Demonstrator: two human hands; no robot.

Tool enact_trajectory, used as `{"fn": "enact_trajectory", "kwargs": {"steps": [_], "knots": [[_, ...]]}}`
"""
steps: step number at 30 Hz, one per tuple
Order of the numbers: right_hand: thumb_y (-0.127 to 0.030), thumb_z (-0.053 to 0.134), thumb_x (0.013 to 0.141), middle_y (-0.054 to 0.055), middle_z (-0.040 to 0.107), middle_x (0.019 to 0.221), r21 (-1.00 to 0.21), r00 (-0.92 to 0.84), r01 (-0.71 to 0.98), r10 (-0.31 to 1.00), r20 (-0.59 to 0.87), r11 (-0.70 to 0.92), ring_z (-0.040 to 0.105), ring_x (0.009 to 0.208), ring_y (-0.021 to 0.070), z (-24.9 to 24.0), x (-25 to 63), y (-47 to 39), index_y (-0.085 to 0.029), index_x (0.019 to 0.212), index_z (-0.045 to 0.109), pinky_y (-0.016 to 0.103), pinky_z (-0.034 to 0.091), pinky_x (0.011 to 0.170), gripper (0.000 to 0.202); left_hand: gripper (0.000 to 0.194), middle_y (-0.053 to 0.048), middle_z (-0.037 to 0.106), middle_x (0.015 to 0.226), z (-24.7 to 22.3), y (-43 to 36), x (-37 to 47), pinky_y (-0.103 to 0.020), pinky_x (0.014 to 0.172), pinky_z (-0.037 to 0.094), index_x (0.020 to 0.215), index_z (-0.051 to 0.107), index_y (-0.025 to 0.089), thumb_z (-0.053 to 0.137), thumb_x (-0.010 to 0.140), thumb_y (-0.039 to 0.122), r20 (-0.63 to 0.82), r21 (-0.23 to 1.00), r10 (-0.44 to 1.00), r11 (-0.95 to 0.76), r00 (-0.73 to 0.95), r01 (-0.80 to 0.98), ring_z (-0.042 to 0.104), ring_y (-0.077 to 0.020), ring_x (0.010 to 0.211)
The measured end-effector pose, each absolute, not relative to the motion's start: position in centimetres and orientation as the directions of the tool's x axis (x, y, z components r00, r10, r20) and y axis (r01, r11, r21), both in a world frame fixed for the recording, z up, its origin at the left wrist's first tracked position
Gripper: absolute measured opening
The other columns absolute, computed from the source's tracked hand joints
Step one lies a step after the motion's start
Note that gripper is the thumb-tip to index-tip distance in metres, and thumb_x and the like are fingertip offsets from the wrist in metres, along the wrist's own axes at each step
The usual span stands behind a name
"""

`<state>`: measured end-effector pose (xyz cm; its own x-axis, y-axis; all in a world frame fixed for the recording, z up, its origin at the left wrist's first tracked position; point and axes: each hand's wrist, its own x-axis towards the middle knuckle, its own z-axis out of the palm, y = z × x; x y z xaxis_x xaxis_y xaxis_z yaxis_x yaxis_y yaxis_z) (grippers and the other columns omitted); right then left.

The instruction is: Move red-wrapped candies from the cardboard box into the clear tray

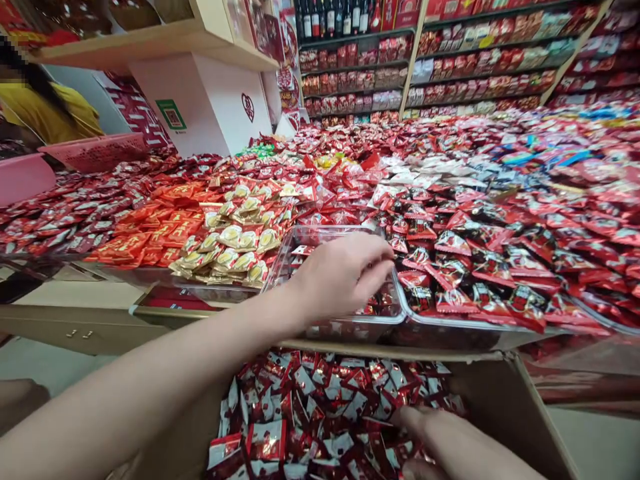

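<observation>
My left hand [345,273] is over a clear plastic bin [403,310]. Its fingers are curled together, and whatever they may hold is hidden. A few red packets lie low in that bin. Below it, my right hand [437,437] reaches into a cardboard box [535,407] of small red-and-white wrapped candies [325,407]. The right fingers are apart and touch the candies; the hand's lower part is cut off by the frame edge.
Orange packets [150,233] and gold packets [245,240] fill bins on the left; red-and-black packets [480,267] fill those on the right. A white pillar [210,100], stocked shelves [410,73] and a pink basket [95,152] stand behind. A person in yellow [50,110] is at far left.
</observation>
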<state>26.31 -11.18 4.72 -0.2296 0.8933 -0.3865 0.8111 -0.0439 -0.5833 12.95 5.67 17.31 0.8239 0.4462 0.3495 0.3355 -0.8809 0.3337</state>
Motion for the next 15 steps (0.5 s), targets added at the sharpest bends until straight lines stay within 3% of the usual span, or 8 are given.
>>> {"fn": "enact_trajectory", "kwargs": {"steps": [2,3,5,8,12,15], "knots": [[-0.025,0.057,0.07,0.001,0.064,0.076,-0.585,-0.222,0.808,0.888,-0.402,-0.063,0.059,0.07,0.0188,4.4,26.5,-11.1,-0.023,0.079,0.057,0.026,0.039,0.059,0.009,0.019,-0.004,0.061,0.075,16.3,2.4,9.6,-0.024,0.071,0.041,0.083,0.057,0.018,0.04,0.083,0.024,0.419,0.424,0.417,-0.876,0.807,0.232,0.054,-0.0143,0.073],[-0.025,0.055,0.071,0.001,0.064,0.075,-0.588,-0.223,0.806,0.887,-0.404,-0.066,0.058,0.068,0.0183,4.4,26.6,-11.1,-0.023,0.078,0.057,0.025,0.038,0.058,0.008,0.019,-0.003,0.06,0.067,15.0,1.0,8.0,-0.024,0.066,0.041,0.08,0.058,0.019,0.04,0.082,0.024,0.353,0.47,0.402,-0.857,0.845,0.211,0.053,-0.014,0.065],[-0.026,0.054,0.071,0.001,0.064,0.075,-0.592,-0.225,0.803,0.886,-0.405,-0.067,0.057,0.067,0.0175,4.4,26.8,-10.9,-0.022,0.079,0.056,0.024,0.037,0.057,0.009,0.022,-0.004,0.062,0.068,11.0,-1.0,5.4,-0.024,0.063,0.041,0.082,0.061,0.02,0.04,0.082,0.025,0.089,0.548,0.385,-0.789,0.919,0.278,0.054,-0.0149,0.064],[-0.028,0.053,0.072,0.003,0.064,0.075,-0.568,-0.2,0.819,0.888,-0.414,-0.081,0.057,0.068,0.0181,4.4,27.0,-10.4,-0.022,0.085,0.057,0.024,0.036,0.057,0.015,0.024,-0.006,0.064,0.084,3.9,-1.5,4.3,-0.026,0.074,0.041,0.09,0.062,0.021,0.04,0.081,0.023,-0.195,0.605,0.542,-0.59,0.817,0.535,0.057,-0.018,0.08],[-0.028,0.051,0.073,0.004,0.063,0.072,-0.508,-0.163,0.857,0.886,-0.433,-0.091,0.056,0.065,0.018,3.9,27.1,-10.0,-0.02,0.085,0.057,0.024,0.035,0.055,0.016,0.035,-0.01,0.058,0.109,-2.2,0.3,7.4,-0.036,0.084,0.037,0.112,0.052,0.021,0.043,0.078,0.021,-0.231,0.605,0.656,-0.483,0.719,0.634,0.051,-0.0259,0.098],[-0.026,0.051,0.071,0.004,0.062,0.068,-0.453,-0.145,0.888,0.881,-0.45,-0.085,0.055,0.061,0.0179,3.2,27.2,-10.1,-0.019,0.08,0.056,0.024,0.032,0.052,0.013,0.034,-0.014,0.061,0.104,-3.7,1.1,9.3,-0.041,0.086,0.034,0.106,0.057,0.017,0.049,0.073,0.02,-0.256,0.63,0.69,-0.413,0.677,0.658,0.051,-0.0312,0.098]]}}
